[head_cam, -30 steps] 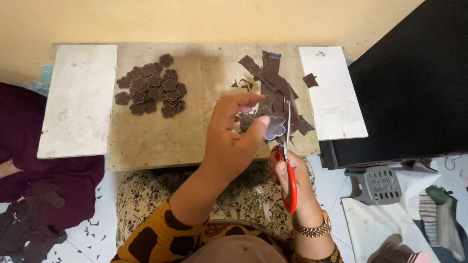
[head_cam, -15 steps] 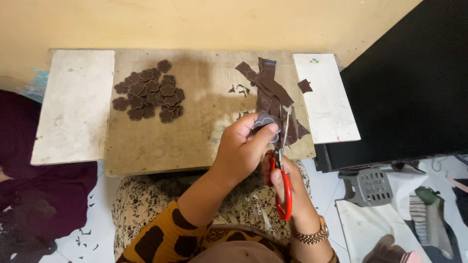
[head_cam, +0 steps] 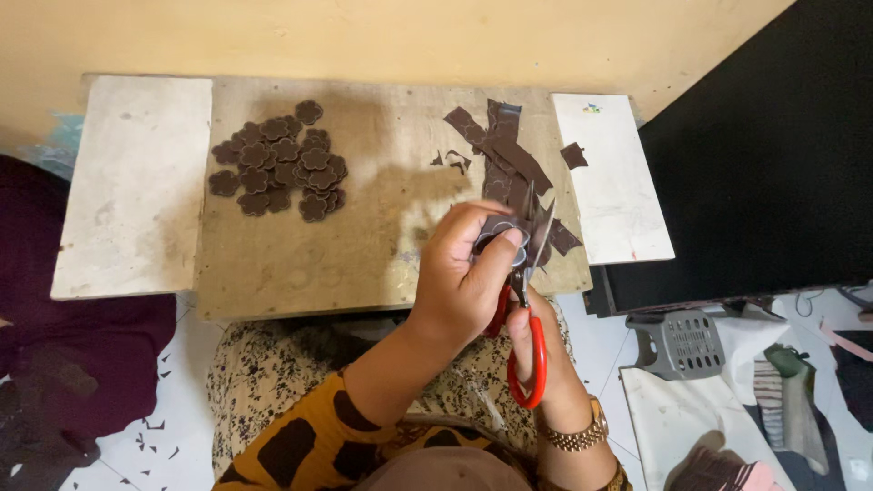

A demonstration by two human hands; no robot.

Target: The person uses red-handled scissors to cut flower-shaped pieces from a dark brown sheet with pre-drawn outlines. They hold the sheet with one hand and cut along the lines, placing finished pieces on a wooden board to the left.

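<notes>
My left hand (head_cam: pixel 459 273) pinches a small dark brown fabric piece (head_cam: pixel 498 229) over the near right edge of the board. My right hand (head_cam: pixel 546 364), with a gold watch on its wrist, grips red-handled scissors (head_cam: pixel 527 300) whose blades are open around that piece. Behind the hands lies a heap of dark brown fabric strips (head_cam: pixel 509 164). A pile of several cut flower-shaped brown pieces (head_cam: pixel 282 159) sits at the board's far left.
The low wooden board (head_cam: pixel 364 245) has a white slab (head_cam: pixel 136 182) at its left and another (head_cam: pixel 609 173) at its right. Dark maroon cloth (head_cam: pixel 55 345) lies at left. A large black panel (head_cam: pixel 764 164), a grey plastic stool (head_cam: pixel 682 344) and folded fabrics stand at right.
Both hands have drawn slightly nearer to me and left, turning the brown piece between the scissor blades. The piles on the board have not moved.
</notes>
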